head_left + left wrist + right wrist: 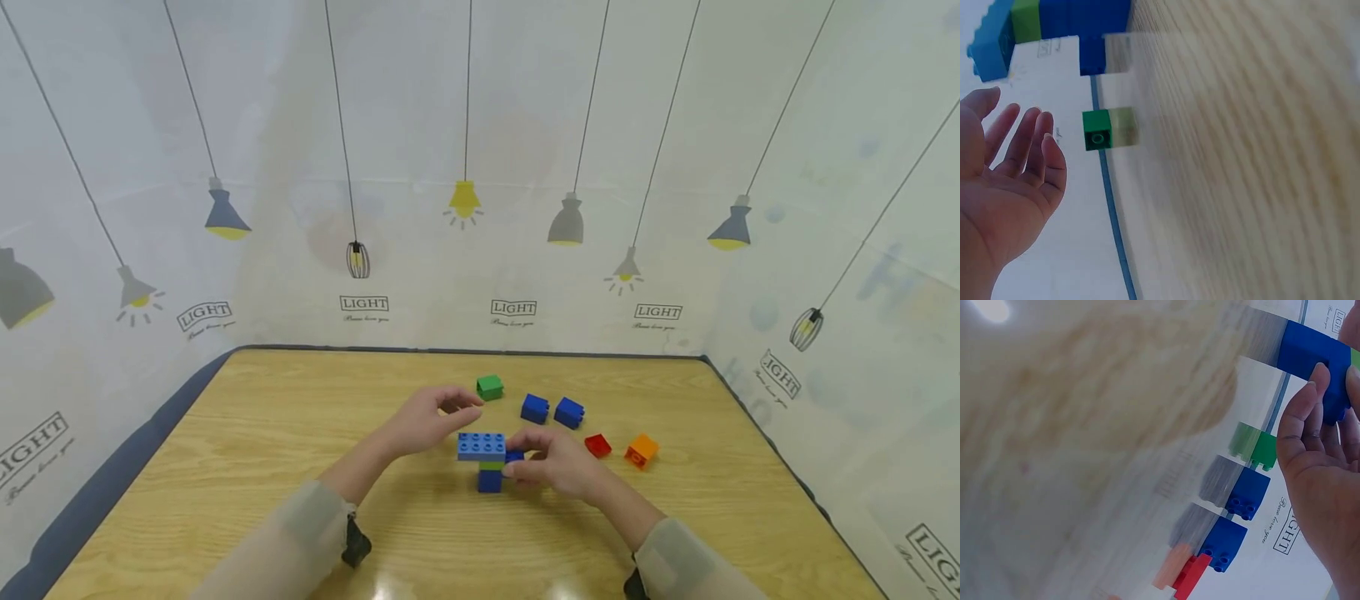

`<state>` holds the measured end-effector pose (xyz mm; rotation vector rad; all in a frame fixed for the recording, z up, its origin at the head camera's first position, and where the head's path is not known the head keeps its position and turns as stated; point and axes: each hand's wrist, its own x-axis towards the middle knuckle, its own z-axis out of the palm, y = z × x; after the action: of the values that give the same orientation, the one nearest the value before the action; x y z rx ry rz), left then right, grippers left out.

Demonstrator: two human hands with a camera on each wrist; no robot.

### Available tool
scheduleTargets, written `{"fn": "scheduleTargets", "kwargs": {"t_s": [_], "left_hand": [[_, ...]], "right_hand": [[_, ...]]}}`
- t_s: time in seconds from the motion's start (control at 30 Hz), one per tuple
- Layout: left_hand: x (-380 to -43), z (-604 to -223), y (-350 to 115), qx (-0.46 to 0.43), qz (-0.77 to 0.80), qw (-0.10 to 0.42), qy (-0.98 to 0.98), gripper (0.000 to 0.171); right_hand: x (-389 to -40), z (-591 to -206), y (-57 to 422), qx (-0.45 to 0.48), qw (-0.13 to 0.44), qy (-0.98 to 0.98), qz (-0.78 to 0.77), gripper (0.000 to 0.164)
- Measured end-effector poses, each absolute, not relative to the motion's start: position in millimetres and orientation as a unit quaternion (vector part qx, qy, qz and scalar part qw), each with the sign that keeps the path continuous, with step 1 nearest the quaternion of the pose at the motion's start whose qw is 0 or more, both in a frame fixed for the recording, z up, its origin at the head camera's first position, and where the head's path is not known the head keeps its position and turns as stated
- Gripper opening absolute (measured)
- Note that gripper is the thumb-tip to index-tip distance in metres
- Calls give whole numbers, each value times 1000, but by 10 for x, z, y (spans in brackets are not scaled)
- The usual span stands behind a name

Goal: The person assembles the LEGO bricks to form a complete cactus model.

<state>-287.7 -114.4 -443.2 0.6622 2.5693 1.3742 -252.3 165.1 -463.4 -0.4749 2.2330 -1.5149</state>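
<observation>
Near the middle of the table stands a small stack: a light blue studded brick on top, a lime green brick below it, and a dark blue brick at the bottom. The light blue brick overhangs to the left. My right hand pinches another dark blue brick at the stack's right side, its fingers covering much of it. In the right wrist view, fingertips lie against the blue. My left hand hovers behind and left of the stack, fingers loosely bent, palm showing in the left wrist view, holding nothing.
Behind the stack lies a green brick. Two dark blue bricks, the left one and the right one, rest to its right. A red piece and an orange brick lie right of my right hand. A printed curtain surrounds the table.
</observation>
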Motion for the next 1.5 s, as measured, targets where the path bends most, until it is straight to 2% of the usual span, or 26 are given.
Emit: {"fn": "scheduleTargets", "kwargs": {"t_s": [0.2, 0.5, 0.7, 0.97, 1.5], "left_hand": [[-3157, -4551, -1168, 196, 452, 75, 867, 29], [-3556, -4744, -1100, 151, 461, 88, 870, 38], [-3688, -4874, -1033, 120, 471, 106, 867, 44], [-3777, -4873, -882, 121, 447, 96, 881, 60], [-3712, -4824, -851, 124, 433, 78, 889, 34]], "right_hand": [[-2536, -4643, 1651, -167, 201, 802, -538, 30], [-2534, -4632, 1658, -166, 200, 804, -534, 32], [-2518, -4628, 1655, -165, 202, 805, -533, 32], [-2524, -4614, 1662, -163, 203, 804, -535, 32], [-2527, -4608, 1657, -157, 206, 803, -537, 32]]}}
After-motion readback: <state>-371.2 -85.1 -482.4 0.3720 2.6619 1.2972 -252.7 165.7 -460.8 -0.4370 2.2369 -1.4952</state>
